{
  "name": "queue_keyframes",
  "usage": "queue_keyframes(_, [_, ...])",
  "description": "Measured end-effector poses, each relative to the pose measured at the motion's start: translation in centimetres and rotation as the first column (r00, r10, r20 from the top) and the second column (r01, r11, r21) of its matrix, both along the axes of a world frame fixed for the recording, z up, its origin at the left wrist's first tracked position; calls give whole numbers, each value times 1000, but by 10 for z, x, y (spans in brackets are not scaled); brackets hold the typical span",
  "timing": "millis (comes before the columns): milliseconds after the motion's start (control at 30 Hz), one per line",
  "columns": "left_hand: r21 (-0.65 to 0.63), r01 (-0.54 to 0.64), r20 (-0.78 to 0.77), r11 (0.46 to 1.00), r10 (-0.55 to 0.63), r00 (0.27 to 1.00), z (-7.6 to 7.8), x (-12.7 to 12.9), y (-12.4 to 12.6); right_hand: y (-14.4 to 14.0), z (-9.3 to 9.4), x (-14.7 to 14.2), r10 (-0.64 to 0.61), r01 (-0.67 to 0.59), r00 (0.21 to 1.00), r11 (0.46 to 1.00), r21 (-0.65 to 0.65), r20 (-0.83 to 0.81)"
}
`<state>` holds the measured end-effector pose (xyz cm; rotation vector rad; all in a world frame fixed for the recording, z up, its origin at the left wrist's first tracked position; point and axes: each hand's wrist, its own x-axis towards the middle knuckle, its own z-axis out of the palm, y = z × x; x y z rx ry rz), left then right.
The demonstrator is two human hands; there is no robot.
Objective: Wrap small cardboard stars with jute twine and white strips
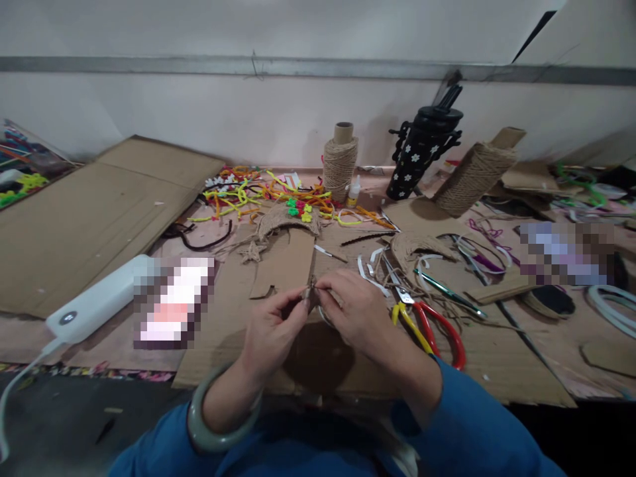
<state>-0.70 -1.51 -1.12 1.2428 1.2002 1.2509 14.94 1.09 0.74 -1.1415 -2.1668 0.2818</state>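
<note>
The person's left hand (271,328) and right hand (355,311) meet low over the cardboard-covered desk (497,371), fingertips pinched shut together on a small brown jute-wrapped piece (311,295). The piece sits between both grips, its long axis roughly upright, equally near each hand. Just right of the right hand lie red-and-yellow-handled pliers (427,324). Farther back stand a tall spool of jute twine (340,162) and a black flowered tumbler (422,156). No writing or brand is readable.
</note>
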Motion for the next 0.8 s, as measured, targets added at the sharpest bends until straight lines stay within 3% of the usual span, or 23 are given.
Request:
queue_keyframes(200, [7,12,-15,1000,-11,1000,3,1,-1,1,1,-1,-25,25,1000,1000,14,-10])
queue_keyframes(500, [-142,25,221,990,7,975,-2,2,1,0,4,-1,-29,24,994,998,-52,-105])
queue_keyframes(800, [-170,26,300,985,27,953,0,4,1,1,5,1,-9,2,994,998,-58,-110])
